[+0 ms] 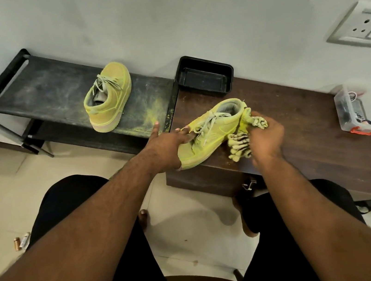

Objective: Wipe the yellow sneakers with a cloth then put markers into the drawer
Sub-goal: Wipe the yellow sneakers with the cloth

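Left hand (165, 149) on sneaker (212, 132), cloth (240, 141) in right hand (266, 138).

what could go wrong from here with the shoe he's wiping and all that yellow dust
1. The sneaker sits at the near corner of the wooden table, its sole at the edge; the left hand only rests on the toe, so a hard wipe might push it off.
2. The cloth in the right hand already looks yellow-stained, so it may smear powder back.
3. Yellow dust on the black rack could re-dirty the other sneaker.
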The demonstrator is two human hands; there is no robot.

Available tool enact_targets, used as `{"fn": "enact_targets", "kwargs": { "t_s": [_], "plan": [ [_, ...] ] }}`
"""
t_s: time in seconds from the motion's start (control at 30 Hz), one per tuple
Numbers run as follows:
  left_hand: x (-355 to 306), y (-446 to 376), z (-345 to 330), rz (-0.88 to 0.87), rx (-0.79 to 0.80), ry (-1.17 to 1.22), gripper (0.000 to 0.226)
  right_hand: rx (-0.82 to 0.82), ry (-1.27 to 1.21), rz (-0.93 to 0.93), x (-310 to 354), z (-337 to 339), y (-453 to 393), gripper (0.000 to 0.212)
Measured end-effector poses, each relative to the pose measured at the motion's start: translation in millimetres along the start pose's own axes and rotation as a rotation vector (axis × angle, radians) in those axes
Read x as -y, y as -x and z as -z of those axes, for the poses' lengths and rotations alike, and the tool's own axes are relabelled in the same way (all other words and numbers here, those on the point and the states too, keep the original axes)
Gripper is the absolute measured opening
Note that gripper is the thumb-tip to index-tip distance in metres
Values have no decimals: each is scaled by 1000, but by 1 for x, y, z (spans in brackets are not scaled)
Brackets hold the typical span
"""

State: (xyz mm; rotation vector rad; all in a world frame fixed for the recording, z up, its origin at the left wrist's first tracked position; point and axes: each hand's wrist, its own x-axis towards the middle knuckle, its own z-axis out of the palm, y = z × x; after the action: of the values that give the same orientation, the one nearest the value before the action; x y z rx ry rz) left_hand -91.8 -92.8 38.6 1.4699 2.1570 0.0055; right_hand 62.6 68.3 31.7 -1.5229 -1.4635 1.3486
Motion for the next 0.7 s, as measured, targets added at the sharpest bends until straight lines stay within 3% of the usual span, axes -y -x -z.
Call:
{"fn": "enact_targets", "kwargs": {
  "t_s": [0.2,0.33,0.43,0.5,0.6,0.7],
  "plan": [
    [-3,-1,1,-7,21,3,102,86,88,15,-28,-35,50,57],
    [-1,-2,2,-9,35,16,103,381,248,183,-47,-35,100,70],
    [2,-1,1,-7,13,39,103,504,210,108,-36,-13,97,54],
    [3,-2,1,-7,17,37,102,355,82,-43,-17,4,77,31],
    [1,-3,3,-2,29,6,101,-17,-81,-132,9,22,32,27],
    [-2,-3,3,3,28,-11,100,-60,-126,-133,13,13,0,24]
  ]
}}
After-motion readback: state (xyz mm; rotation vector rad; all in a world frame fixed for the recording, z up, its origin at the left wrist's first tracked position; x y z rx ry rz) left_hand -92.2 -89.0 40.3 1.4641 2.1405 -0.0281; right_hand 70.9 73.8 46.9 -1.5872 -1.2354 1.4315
